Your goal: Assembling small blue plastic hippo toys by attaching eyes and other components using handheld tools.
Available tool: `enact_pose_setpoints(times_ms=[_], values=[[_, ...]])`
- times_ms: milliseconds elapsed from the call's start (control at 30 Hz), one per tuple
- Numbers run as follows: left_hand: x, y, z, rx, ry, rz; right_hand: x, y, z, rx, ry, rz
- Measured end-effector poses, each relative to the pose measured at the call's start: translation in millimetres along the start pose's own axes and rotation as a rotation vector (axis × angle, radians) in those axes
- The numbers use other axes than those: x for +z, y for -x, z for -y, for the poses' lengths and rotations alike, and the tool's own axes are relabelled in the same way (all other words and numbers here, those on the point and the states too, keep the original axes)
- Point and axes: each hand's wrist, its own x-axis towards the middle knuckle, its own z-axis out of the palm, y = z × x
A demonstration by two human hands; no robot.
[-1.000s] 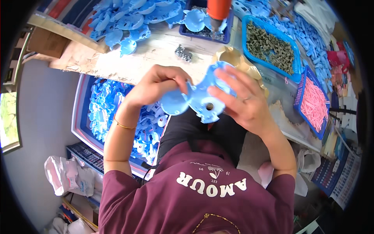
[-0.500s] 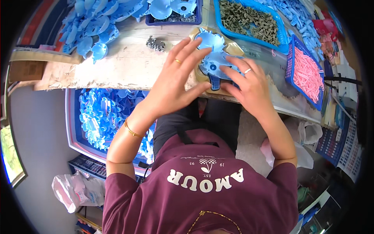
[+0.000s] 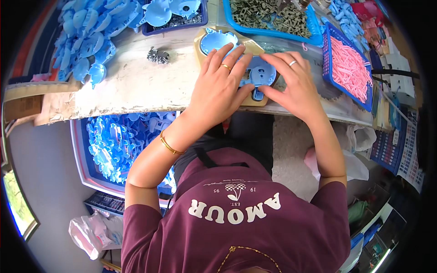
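A blue plastic shell half (image 3: 264, 73) lies in a tan fixture (image 3: 255, 103) at the table's front edge. My left hand (image 3: 221, 82) rests over its left side, fingers stretched forward and thumb at the lower edge. My right hand (image 3: 293, 82) is curved round its right side, with fingertips at the upper rim and thumb by the small tab at the bottom. Between them, the two hands hold the shell. Just beyond my left fingertips, a second round blue shell half (image 3: 217, 40) sits in the same fixture. My left hand hides part of the nearer shell.
Blue shells (image 3: 93, 45) are heaped at the far left. A dark blue tray (image 3: 175, 28) and a light blue tray of grey-green parts (image 3: 273, 29) stand behind the fixture. Pink sticks fill a basket (image 3: 327, 68) at right. Small dark parts (image 3: 158, 55) lie left; a bin (image 3: 82, 154) sits below.
Both hands have closed in on the nearer shell and now touch its two sides. My right thumb has come down to the bottom tab. The whole view has shifted slightly.
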Motion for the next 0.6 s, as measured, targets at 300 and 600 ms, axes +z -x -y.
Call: enact_pose_setpoints(times_ms=[300, 600], values=[[2.0, -6.5, -1.9, 0.021, -0.063, 0.012, -4.9, -1.7, 1.4, 0.022, 0.034, 0.029], [3.5, -6.2, -6.3, 0.024, -0.116, 0.007, -6.0, -3.2, 3.7, 0.041, 0.089, 0.042]])
